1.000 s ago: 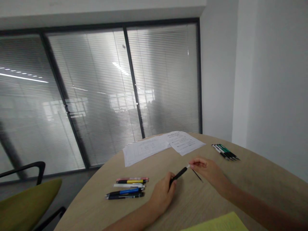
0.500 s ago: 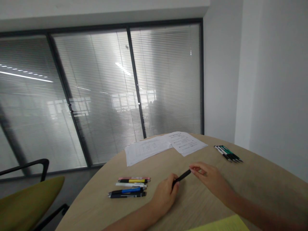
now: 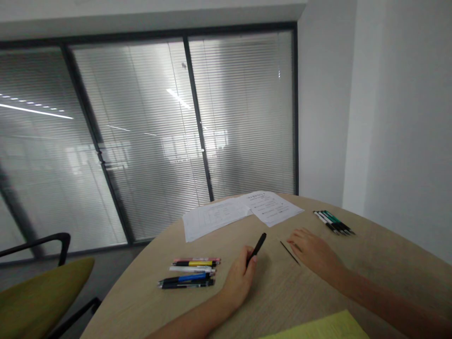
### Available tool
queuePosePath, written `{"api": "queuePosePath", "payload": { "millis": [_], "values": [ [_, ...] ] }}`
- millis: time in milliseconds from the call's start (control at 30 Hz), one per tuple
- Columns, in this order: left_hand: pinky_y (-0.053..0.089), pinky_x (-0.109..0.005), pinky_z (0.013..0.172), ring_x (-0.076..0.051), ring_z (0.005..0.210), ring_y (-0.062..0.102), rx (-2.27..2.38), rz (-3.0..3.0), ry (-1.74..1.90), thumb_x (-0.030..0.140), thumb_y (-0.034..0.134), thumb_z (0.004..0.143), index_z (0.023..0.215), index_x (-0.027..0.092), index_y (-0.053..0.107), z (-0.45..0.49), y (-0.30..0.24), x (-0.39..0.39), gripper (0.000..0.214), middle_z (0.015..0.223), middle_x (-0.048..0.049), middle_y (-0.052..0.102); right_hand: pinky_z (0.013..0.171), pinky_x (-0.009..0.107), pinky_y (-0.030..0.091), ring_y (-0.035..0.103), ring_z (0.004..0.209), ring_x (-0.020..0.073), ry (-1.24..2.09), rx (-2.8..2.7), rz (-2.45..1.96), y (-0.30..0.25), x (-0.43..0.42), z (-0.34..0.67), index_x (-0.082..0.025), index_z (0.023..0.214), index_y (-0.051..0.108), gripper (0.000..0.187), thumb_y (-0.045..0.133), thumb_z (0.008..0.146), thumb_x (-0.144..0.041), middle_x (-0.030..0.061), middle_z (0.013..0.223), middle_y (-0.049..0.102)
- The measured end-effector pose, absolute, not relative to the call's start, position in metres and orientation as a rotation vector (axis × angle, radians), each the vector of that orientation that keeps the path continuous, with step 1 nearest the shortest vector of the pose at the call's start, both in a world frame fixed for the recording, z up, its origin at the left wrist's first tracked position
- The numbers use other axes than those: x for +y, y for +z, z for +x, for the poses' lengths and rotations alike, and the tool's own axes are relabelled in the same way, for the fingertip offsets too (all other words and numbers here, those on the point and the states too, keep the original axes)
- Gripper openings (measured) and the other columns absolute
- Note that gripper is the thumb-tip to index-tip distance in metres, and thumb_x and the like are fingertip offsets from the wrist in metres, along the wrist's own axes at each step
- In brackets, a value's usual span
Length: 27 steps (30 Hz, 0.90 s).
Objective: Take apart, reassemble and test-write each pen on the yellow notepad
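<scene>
My left hand [image 3: 239,278] is wrapped round a black pen [image 3: 259,246], whose upper end points up and to the right above the table. To its right, a thin dark rod [image 3: 290,253] that looks like a pen refill lies slanted. My right hand [image 3: 310,247] is just beside this rod, fingers loosely bent and apart, with nothing visible between them. Whether its fingertips touch the rod I cannot tell. Left of my left hand lies a row of several pens [image 3: 190,277], coloured pink, yellow, white, blue and black.
Printed papers [image 3: 219,217] overlap at the table's far side. Several white and green pens [image 3: 334,222] lie at the far right. A yellow sheet [image 3: 318,328] is at the near edge of the wooden table [image 3: 141,301]. A chair [image 3: 45,294] stands at the left.
The black pen has swung more upright in my left hand. My right hand has let go of its end and shifted slightly right. The thin dark rod now shows on the table.
</scene>
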<state>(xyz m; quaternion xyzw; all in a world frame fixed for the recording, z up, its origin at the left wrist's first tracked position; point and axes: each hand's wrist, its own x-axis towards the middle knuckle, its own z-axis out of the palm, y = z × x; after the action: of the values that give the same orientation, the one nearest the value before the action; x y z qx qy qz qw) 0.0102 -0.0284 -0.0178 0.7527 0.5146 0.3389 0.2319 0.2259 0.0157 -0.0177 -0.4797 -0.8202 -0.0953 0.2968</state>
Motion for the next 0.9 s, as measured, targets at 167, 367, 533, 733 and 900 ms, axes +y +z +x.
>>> {"api": "queuePosePath", "payload": {
  "millis": [167, 367, 533, 733, 900],
  "values": [
    [0.038, -0.024, 0.067, -0.013, 0.074, 0.050, 1.423, 2.045, 0.959, 0.026, 0.031, 0.084, 0.085, 0.018, 0.041, 0.011, -0.019, -0.027, 0.013, 0.081, -0.0004, 0.054, 0.069, 0.029, 0.041, 0.054, 0.078, 0.0195, -0.263, -2.312, -1.474, -0.029, 0.015, 0.225, -0.016, 0.061, 0.064, 0.020, 0.048, 0.075, -0.016, 0.0087, 0.075, 0.059],
    [0.038, -0.025, 0.071, -0.015, 0.079, 0.052, 1.516, 2.142, 0.971, 0.021, 0.035, 0.082, 0.089, 0.017, 0.045, 0.010, -0.018, -0.023, 0.012, 0.086, -0.0026, 0.057, 0.066, 0.028, 0.041, 0.056, 0.078, 0.0200, -0.388, -2.433, -1.541, -0.026, 0.010, 0.223, -0.017, 0.065, 0.064, 0.021, 0.046, 0.074, -0.010, 0.0089, 0.076, 0.062],
    [0.035, -0.032, 0.077, -0.020, 0.086, 0.050, 1.820, 2.483, 0.713, 0.016, 0.037, 0.082, 0.093, 0.017, 0.050, 0.005, -0.016, -0.017, 0.017, 0.090, -0.0054, 0.058, 0.063, 0.027, 0.041, 0.057, 0.078, 0.0205, -0.440, -2.490, -1.597, -0.021, 0.007, 0.221, -0.014, 0.072, 0.065, 0.024, 0.043, 0.074, -0.005, 0.0114, 0.079, 0.063],
    [0.032, -0.033, 0.080, -0.019, 0.085, 0.050, 1.942, 2.604, 0.582, 0.014, 0.033, 0.084, 0.093, 0.016, 0.051, -0.001, -0.020, -0.010, 0.020, 0.090, -0.0056, 0.059, 0.062, 0.025, 0.039, 0.057, 0.076, 0.0188, -0.367, -2.482, -1.622, -0.013, 0.005, 0.221, -0.013, 0.073, 0.062, 0.021, 0.042, 0.074, -0.007, 0.0103, 0.081, 0.062],
    [0.030, -0.031, 0.083, -0.017, 0.085, 0.051, 1.979, 2.596, 0.547, 0.010, 0.032, 0.083, 0.097, 0.016, 0.049, -0.003, -0.025, -0.007, 0.023, 0.090, -0.0040, 0.059, 0.061, 0.026, 0.037, 0.056, 0.075, 0.0185, -0.387, -2.458, -1.528, -0.010, 0.010, 0.223, -0.013, 0.072, 0.061, 0.019, 0.042, 0.075, -0.011, 0.0083, 0.078, 0.060]
  ]
}}
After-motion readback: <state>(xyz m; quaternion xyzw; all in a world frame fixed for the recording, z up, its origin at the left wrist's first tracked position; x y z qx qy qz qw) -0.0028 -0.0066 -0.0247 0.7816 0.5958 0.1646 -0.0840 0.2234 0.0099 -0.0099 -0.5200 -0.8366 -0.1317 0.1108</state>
